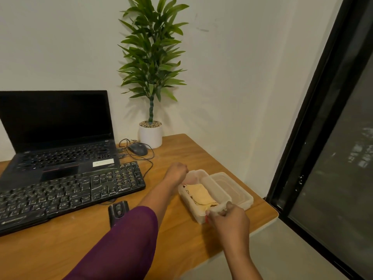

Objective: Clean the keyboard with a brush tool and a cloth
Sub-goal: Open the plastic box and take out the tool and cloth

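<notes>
A black keyboard [66, 193] lies on the wooden desk [60, 249] in front of an open laptop [58, 138]. To its right stands a clear plastic box [220, 194] with a folded yellow cloth [200, 196] inside. My left hand [177, 171] grips the box's far left corner with curled fingers. My right hand [230, 217] pinches the box's near rim. No brush shows in this view.
The box's clear lid [236, 188] lies beside it near the desk's right edge. A small black device [118, 211] sits in front of the keyboard. A wired mouse [138, 148] and a potted plant [150, 134] stand at the back. A dark window [333, 168] is on the right.
</notes>
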